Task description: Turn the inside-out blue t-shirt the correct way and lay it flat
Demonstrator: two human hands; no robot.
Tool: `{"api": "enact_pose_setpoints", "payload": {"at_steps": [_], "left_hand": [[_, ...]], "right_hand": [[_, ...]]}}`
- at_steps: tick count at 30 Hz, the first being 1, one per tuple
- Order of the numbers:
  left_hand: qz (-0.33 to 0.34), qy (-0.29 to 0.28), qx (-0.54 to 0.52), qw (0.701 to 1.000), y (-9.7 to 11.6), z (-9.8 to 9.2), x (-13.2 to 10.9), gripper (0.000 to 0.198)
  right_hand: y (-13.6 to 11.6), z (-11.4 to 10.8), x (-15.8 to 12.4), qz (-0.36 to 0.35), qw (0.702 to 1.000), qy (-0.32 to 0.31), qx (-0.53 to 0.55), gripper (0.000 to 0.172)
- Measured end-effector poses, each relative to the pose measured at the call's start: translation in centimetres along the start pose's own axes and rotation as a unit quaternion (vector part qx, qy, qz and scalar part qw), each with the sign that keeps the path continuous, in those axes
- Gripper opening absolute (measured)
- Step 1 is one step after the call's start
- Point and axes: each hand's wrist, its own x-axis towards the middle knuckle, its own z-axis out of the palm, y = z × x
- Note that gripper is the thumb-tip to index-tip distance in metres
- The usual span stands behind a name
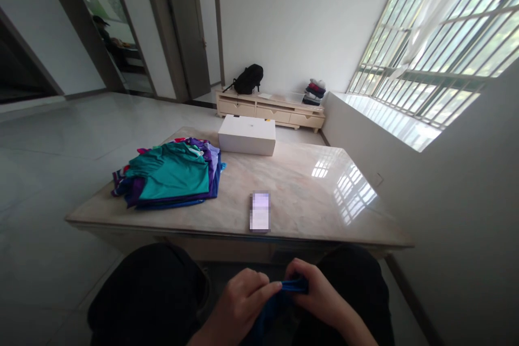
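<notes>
Over my lap, below the table's near edge, my left hand and my right hand both pinch a blue cloth. The cloth bunches between the fingers and hangs down between my knees, mostly hidden. A pile of teal, purple and blue garments lies on the left part of the marble table. A phone lies flat near the front edge, just beyond my hands.
A white box stands at the table's far side. Behind it a low cabinet carries a black backpack and stacked clothes. A barred window and a ledge run along the right. A doorway opens at left.
</notes>
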Motion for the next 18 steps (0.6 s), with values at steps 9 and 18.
{"api": "enact_pose_setpoints", "payload": {"at_steps": [9, 18], "left_hand": [[-0.059, 0.100, 0.014, 0.993, -1.3, -0.2, -0.7, 0.031], [-0.154, 0.177, 0.030, 0.972, -0.5, -0.6, -0.3, 0.031]], "right_hand": [[-2.9, -1.4, -1.1, -0.029, 0.992, 0.096, -0.082, 0.016], [-6.9, -1.6, -2.3, -0.082, 0.985, 0.121, -0.092, 0.012]]}}
